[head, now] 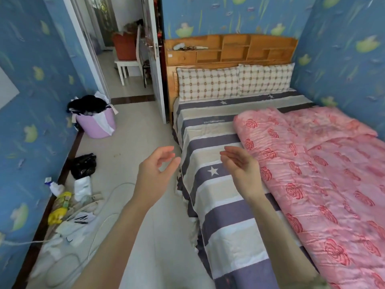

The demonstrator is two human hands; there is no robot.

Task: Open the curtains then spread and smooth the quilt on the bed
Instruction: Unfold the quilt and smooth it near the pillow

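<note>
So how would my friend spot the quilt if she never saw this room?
Find the big bed with the wooden headboard. On its side against the blue wall lies the quilt. It is the only shiny pink thing with red roses; the sheet beside it has purple stripes and stars, and the pillows are checked.

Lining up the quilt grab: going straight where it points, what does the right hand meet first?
Likely the striped sheet; the right hand points forward-left, away from the pink quilt on its right. Height unclear.
</note>
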